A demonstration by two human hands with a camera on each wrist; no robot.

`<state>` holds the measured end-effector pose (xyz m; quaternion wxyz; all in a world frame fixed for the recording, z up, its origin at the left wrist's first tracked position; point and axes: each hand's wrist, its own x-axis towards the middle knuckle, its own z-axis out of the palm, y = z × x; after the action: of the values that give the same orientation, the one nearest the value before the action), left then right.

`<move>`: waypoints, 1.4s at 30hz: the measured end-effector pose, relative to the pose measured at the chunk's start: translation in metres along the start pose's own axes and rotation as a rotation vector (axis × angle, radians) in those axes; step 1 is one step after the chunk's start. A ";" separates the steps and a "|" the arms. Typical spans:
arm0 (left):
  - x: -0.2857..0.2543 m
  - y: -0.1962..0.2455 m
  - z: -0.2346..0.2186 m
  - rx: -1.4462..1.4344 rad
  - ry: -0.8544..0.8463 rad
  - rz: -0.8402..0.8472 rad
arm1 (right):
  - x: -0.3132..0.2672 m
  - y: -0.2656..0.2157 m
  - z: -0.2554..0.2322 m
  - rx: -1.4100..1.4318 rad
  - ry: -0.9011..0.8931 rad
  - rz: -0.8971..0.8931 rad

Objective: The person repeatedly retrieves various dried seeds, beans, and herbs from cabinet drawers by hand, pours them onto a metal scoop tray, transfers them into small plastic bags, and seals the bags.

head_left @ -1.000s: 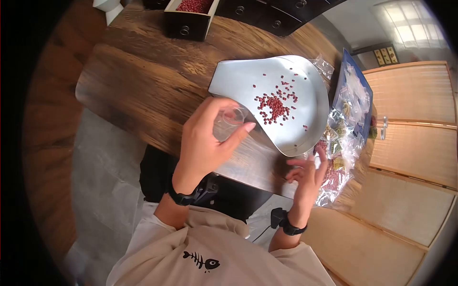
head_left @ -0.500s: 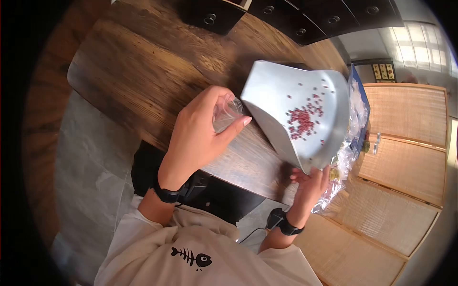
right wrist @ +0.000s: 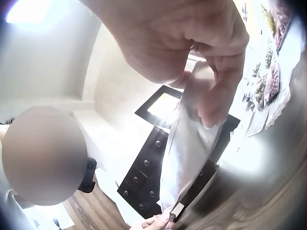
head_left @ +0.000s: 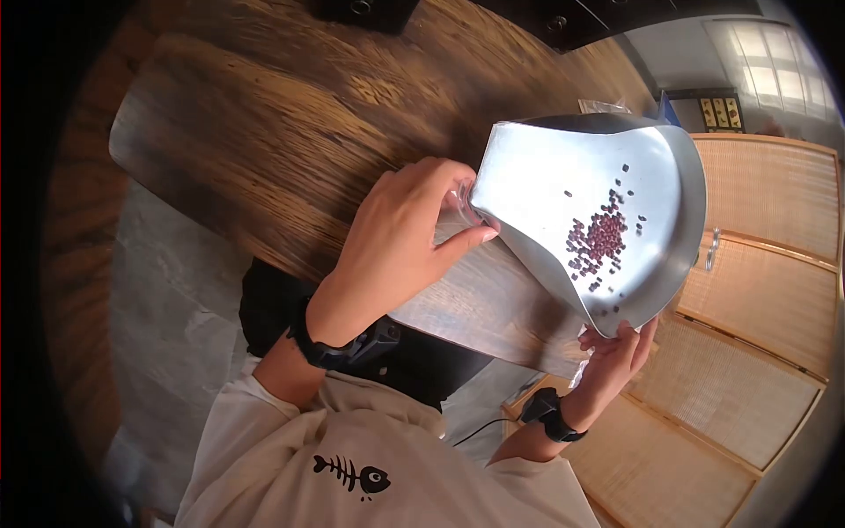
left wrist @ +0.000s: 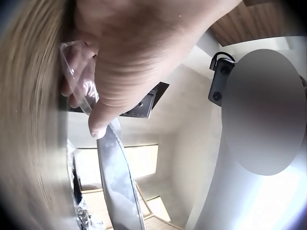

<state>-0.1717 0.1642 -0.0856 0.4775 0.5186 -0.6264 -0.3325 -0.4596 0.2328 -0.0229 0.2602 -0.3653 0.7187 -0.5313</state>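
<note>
A silvery metal scoop pan with a narrow spout is lifted over the table, its rounded end towards the right. Dark red beans lie in a loose heap on it. My right hand grips the pan's near right rim; in the right wrist view its fingers curl round the metal edge. My left hand holds a clear plastic bag between thumb and fingers, its mouth spread right at the spout's tip. The spout partly hides the bag in the head view.
The wooden table stretches away to the left. Black drawers stand along its far side. Clear packets of beans lie to the right, mostly hidden behind the pan in the head view. A woven folding screen stands beyond.
My right hand has taken hold of the pan's rim and raised it, shifting it right and tilting it. The spout has come to the bag in my left hand. The beans have bunched closer together.
</note>
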 end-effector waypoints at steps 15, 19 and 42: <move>-0.002 -0.005 0.001 0.065 0.024 0.018 | -0.001 -0.013 0.003 -0.091 0.003 -0.243; 0.000 -0.003 0.000 0.053 0.013 0.025 | 0.006 -0.012 -0.004 -0.161 0.173 -0.379; -0.010 -0.006 0.006 0.055 0.023 -0.028 | -0.003 -0.029 0.002 -0.215 0.276 -0.665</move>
<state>-0.1753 0.1721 -0.0957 0.4654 0.5441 -0.6226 -0.3158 -0.4491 0.2295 0.0044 -0.0657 -0.5289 0.6410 -0.5524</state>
